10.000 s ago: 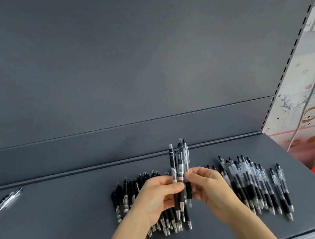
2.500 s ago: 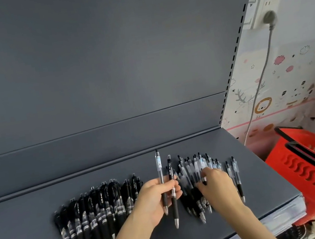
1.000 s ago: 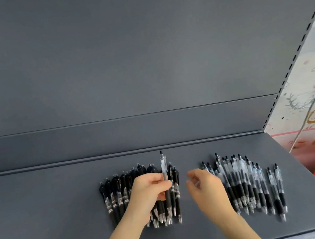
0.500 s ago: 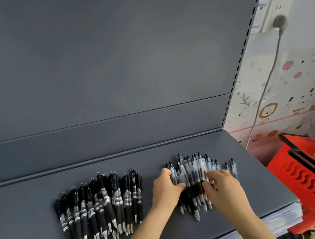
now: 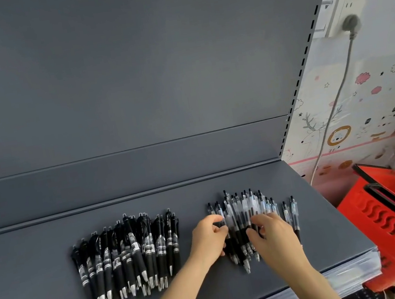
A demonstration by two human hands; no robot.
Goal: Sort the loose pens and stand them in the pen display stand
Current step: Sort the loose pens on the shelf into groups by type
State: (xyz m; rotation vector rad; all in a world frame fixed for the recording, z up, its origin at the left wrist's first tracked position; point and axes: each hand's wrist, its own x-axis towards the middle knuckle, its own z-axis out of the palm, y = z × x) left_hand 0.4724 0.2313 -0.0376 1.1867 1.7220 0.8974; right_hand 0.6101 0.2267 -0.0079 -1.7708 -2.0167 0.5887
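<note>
Black pens lie grouped left of the fingers. Left hand and right hand curl fingers round clear pens. Sorting seems done; standing remains.

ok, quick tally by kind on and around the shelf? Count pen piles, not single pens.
Pen piles: 2, black pile and clear pile
Hands: 2, left hand and right hand, both at the clear pile
Red basket: 1
Plug: 1
Total: 6
Single pens overlap too much to count.
</note>
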